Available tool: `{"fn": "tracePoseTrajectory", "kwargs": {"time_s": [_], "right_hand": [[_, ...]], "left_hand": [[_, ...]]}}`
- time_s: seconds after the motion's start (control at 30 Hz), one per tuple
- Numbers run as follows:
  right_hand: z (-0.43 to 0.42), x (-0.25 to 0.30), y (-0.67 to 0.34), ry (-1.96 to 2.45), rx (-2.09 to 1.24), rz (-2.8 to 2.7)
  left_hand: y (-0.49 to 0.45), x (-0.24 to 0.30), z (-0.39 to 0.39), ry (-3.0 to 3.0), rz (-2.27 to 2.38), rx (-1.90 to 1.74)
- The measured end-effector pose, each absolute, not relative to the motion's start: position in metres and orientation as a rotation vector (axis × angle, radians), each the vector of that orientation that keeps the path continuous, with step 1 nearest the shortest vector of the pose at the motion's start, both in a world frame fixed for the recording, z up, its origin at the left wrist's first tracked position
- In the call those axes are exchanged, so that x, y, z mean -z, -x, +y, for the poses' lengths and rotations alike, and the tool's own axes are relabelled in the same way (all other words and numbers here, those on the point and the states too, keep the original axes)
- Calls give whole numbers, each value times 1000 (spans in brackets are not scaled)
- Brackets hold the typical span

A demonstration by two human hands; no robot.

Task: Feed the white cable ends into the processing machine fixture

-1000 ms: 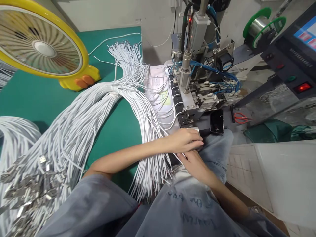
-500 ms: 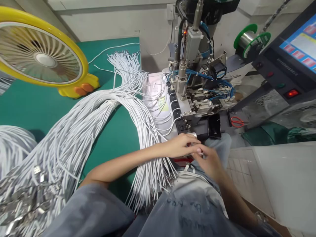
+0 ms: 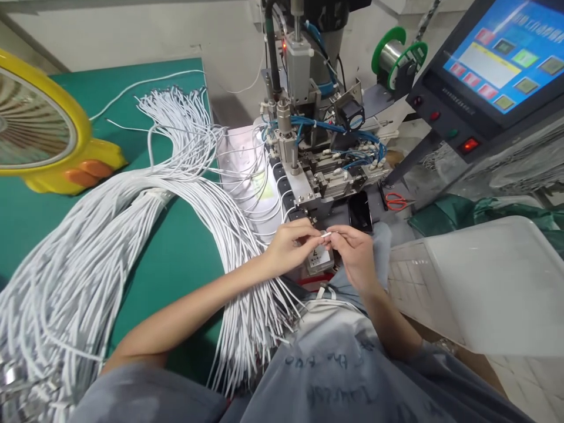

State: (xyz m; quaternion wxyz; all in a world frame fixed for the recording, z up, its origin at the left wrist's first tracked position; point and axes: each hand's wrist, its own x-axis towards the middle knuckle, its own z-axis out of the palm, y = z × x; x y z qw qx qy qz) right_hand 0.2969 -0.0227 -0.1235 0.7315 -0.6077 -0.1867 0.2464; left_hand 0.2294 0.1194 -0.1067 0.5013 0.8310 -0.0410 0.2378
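Between my two hands a short length of white cable (image 3: 326, 235) shows, in front of the machine. My left hand (image 3: 288, 247) pinches it from the left, thumb and fingers together. On the other side my right hand (image 3: 356, 254) closes its fingertips at the cable's end; the tip itself is too small to make out. A thick bundle of white cables (image 3: 238, 235) drapes over the table edge under my left forearm. Several cables run into the black row of slots (image 3: 282, 182) on the soldering machine (image 3: 304, 185), just beyond my left hand.
A yellow fan (image 3: 74, 135) stands on the green table (image 3: 176, 258) at left. Solder wire sits on a green spool (image 3: 392, 56) beside a control screen (image 3: 502, 64). A phone (image 3: 360, 210), red scissors (image 3: 396, 201) and a translucent bin (image 3: 497, 282) lie at right; a small labelled box (image 3: 321, 259) is below my hands.
My hands have come slightly apart, and the white cable between them now shows. The view has shifted right, bringing more of the screen and bin into sight.
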Motion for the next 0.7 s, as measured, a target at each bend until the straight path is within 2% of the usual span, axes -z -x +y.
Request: {"fn": "tracePoseTrajectory", "kwargs": {"time_s": [0.7], "right_hand": [[-22,115,-294,1612,-208,-588]], "left_hand": [[-233,110,117,-2103,-67,-663]]}}
